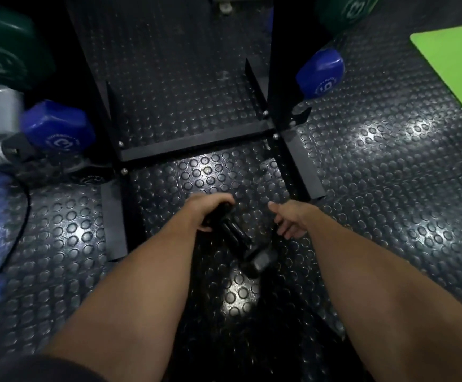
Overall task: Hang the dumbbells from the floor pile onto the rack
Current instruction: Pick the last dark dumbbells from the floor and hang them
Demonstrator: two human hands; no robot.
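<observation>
In the lower centre of the frame, the left hand [209,210] has its grip curled round the upper end of a black dumbbell [238,241], which slants down to the right with its lower head over the studded rubber floor [389,188]; whether that head touches the floor cannot be told. The right hand [290,219] hovers just beside it, fingers loosely spread, holding nothing. The black rack [196,139] stands above them, with 2 blue dumbbells hung on it: 1 at left [59,128], 1 at upper right [320,71]. A green mat [455,64] lies at the right edge.
</observation>
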